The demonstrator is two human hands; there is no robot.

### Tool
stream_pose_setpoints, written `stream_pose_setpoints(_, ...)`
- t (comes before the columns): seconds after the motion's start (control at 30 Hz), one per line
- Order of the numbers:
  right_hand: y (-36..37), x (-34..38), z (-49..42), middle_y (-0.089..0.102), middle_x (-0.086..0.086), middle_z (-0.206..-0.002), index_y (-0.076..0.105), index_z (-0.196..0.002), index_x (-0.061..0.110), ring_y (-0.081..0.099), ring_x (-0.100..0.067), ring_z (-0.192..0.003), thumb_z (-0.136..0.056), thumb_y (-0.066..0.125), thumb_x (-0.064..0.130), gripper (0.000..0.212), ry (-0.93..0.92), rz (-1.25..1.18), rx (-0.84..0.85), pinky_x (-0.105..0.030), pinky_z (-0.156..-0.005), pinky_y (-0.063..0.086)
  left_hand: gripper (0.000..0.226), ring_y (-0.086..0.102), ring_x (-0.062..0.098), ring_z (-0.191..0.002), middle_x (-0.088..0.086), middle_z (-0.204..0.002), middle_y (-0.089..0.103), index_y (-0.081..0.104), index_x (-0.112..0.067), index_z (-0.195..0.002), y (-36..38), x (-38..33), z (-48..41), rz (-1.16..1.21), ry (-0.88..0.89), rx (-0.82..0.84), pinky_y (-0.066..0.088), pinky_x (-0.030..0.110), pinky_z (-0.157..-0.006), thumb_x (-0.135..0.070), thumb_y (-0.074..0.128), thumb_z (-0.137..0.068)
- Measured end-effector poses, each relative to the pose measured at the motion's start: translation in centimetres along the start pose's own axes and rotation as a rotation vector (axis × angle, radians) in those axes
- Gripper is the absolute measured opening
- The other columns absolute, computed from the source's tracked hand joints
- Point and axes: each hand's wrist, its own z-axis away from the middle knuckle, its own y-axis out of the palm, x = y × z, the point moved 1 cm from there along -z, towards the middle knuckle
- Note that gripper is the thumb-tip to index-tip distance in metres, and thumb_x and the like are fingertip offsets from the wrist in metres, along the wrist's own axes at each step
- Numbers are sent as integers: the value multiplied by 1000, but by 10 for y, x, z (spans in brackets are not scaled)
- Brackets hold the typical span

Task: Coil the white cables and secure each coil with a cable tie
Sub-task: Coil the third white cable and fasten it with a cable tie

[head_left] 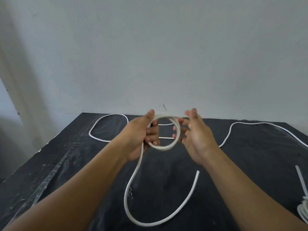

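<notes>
At the far left, one uncoiled white cable (93,125) lies in a loop on the dark table (66,164), well apart from your work. Your left hand (141,135) is raised above the table, fingers and thumb curled round the left side of the coil (164,148), clamping its turns together. The coil stands roughly upright, its open face towards you. From the bottom of that grip the loose tail (128,189) drops down and towards you, sweeps along the table in a wide U, then runs back up to the right, so its cut end (198,172) points away from you and lies below and slightly inside your right hand. That is the relation to mind: the slack leaves the grip downward, and its long axis runs near-to-far. Your right hand (198,139) is nearer the free end; its fingers are spread and relaxed, tips against the coil's right rim, clasping nothing. I judge it should fetch the tail up for the next turn. Further right, another white cable (266,124) snakes across the table, and at the edge lie a cable tie (300,178) and a bundled coil (302,212).
</notes>
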Motion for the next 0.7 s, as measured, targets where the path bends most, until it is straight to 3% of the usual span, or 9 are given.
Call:
stream_pose_setpoints(0.07, -5, -24, 8, 58, -6, -113, 56, -119, 15, 59, -25, -85, -84, 41, 62, 60, 168, -81, 61, -39, -72, 48, 40, 24, 8, -37, -5, -50, 25, 42, -14, -72, 0, -9, -4, 67, 76, -71, 38, 23, -42, -41, 36, -100)
stream_pose_setpoints(0.17, 2, -58, 32, 62, 2, -124, 60, -120, 22, 62, -19, -106, -66, 54, 79, 79, 354, 75, 422, -34, -89, 45, 39, 24, 8, -37, -5, -51, 25, 44, -14, -72, -1, -21, -10, 87, 165, -136, 38, 23, -42, -40, 37, -100)
stream_pose_setpoints(0.23, 12, -69, 46, 64, 12, -122, 57, -122, 28, 58, -11, -116, -68, 65, 68, 68, 399, 196, 677, -30, -102, 40, 40, 23, 9, -38, -4, -51, 25, 45, -14, -72, -2, -26, -12, 86, 189, -158, 37, 23, -42, -41, 38, -100)
stream_pose_setpoints(0.3, 19, -76, 53, 67, 8, -110, 55, -117, 22, 60, -13, -109, -85, 60, 40, 37, 377, 262, 778, -27, -100, 43, 39, 23, 9, -38, -4, -52, 25, 46, -14, -73, -7, -29, -13, 73, 200, -178, 37, 23, -42, -41, 38, -100)
stream_pose_setpoints(0.4, 13, -77, 47, 61, 2, -73, 53, -97, 12, 61, -16, -67, -97, 50, 15, 5, 396, 200, 695, -38, -85, 48, 39, 23, 10, -38, -4, -52, 25, 46, -14, -73, -21, -31, -13, 29, 209, -211, 38, 25, -42, -41, 38, -100)
stream_pose_setpoints(0.47, 0, -72, 39, 48, 4, -62, 53, -90, 12, 45, -10, -49, -99, 47, 15, 12, 416, 233, 603, -35, -65, 52, 39, 24, 10, -39, -4, -52, 25, 45, -14, -73, -33, -31, -10, 10, 204, -230, 39, 24, -42, -40, 37, -101)
stream_pose_setpoints(0.53, -15, -64, 28, 38, 6, -58, 56, -83, 13, 29, -7, -44, -99, 49, 28, 23, 395, 433, 521, -23, -45, 35, 39, 24, 10, -39, -3, -51, 25, 45, -14, -72, -44, -31, -6, 25, 200, -251, 39, 23, -42, -40, 37, -101)
stream_pose_setpoints(0.6, -31, -60, 16, 35, 6, -54, 57, -73, 15, 25, -7, -43, -93, 54, 46, 37, 355, 702, 448, -21, -42, 24, 40, 23, 9, -38, -4, -51, 25, 45, -14, -71, -53, -32, -1, 28, 209, -272, 36, 21, -41, -40, 38, -100)
stream_pose_setpoints(0.7, -50, -58, -3, 34, 0, -55, 51, -65, 17, 26, -10, -42, -83, 60, 58, 46, 261, 939, 273, -23, -42, 24, 40, 22, 9, -39, -4, -52, 25, 44, -14, -71, -62, -33, 3, -76, 212, -315, 31, 22, -38, -40, 38, -100)
